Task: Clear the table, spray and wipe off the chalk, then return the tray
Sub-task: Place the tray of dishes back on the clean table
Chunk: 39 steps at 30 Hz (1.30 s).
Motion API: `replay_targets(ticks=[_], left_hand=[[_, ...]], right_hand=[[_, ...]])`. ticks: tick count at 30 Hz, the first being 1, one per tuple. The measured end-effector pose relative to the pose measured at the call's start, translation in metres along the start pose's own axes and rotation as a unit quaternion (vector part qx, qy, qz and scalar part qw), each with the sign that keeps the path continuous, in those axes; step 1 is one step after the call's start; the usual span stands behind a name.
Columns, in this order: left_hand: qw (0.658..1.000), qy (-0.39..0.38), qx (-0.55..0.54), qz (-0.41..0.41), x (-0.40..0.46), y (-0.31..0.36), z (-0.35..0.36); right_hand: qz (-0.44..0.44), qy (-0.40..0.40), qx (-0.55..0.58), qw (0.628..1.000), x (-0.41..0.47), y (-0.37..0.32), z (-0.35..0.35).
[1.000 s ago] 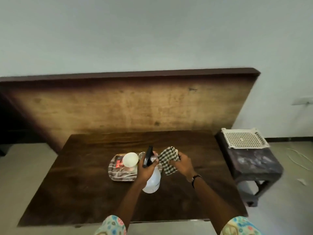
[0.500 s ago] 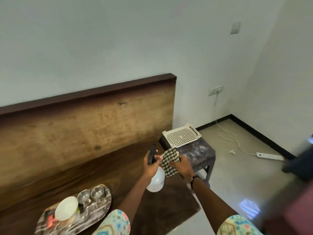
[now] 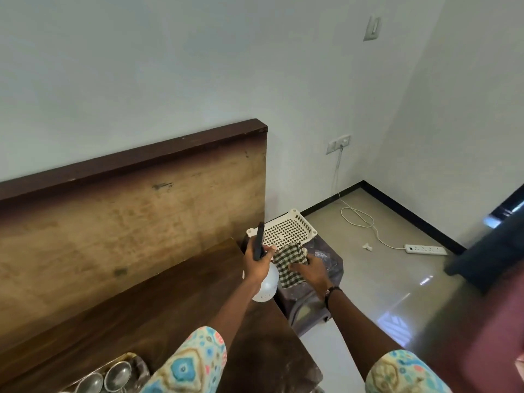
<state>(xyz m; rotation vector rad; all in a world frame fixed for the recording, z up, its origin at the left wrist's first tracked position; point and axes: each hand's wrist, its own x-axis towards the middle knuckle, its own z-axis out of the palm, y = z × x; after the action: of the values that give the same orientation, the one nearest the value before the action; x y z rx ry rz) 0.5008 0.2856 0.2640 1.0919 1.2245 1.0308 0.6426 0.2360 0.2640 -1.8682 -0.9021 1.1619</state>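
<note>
My left hand (image 3: pixel 256 265) grips a white spray bottle (image 3: pixel 266 285) by its black trigger head, over the right end of the dark wooden table (image 3: pixel 175 313). My right hand (image 3: pixel 310 269) holds a black-and-white checked cloth (image 3: pixel 289 263) above the dark stool (image 3: pixel 326 268) beside the table. A metal tray (image 3: pixel 124 375) with small steel bowls lies on the table at the bottom left, partly cut off by the frame edge and my sleeve.
A cream perforated plastic basket (image 3: pixel 286 231) sits on the stool's far side. A wooden headboard-like panel (image 3: pixel 127 217) stands behind the table. A white power strip (image 3: pixel 425 249) and its cable lie on the tiled floor. Dark furniture (image 3: pixel 487 251) is at the right.
My view has swung right from the table toward the stool. Both hands, with bottle and cloth, have moved from over the tray to the table's right end and the stool.
</note>
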Motion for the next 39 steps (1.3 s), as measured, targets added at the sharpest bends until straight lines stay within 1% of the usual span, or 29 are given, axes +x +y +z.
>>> replay_targets(ticks=[7,11,16,24,28,32,36,39], left_hand=[[0.997,0.076,0.008,0.014,0.083,-0.008,0.043],[0.992,0.125,0.001,0.024,0.141,-0.024,0.078],[0.981,0.191,-0.001,0.027,0.202,-0.055,0.116],[0.963,0.265,-0.007,0.039,0.275,-0.119,0.141],[0.963,0.269,-0.015,0.031,0.296,-0.144,0.145],[0.958,0.283,-0.021,0.026,0.303,-0.165,0.153],[0.968,0.249,-0.016,0.021,0.300,-0.186,0.157],[0.970,0.242,-0.010,0.003,0.300,-0.189,0.154]], right_hand=[[0.019,-0.022,0.000,1.000,0.091,-0.002,-0.022],[0.042,-0.060,0.005,0.997,0.163,0.008,-0.036],[0.068,-0.074,0.002,0.995,0.247,0.030,-0.043],[0.089,-0.110,-0.002,0.990,0.344,0.053,-0.047],[0.089,-0.119,0.004,0.989,0.368,0.070,-0.045],[0.095,-0.128,-0.015,0.987,0.385,0.088,-0.041],[0.092,-0.152,-0.024,0.984,0.389,0.092,-0.042],[0.083,-0.162,-0.030,0.983,0.392,0.096,-0.044]])
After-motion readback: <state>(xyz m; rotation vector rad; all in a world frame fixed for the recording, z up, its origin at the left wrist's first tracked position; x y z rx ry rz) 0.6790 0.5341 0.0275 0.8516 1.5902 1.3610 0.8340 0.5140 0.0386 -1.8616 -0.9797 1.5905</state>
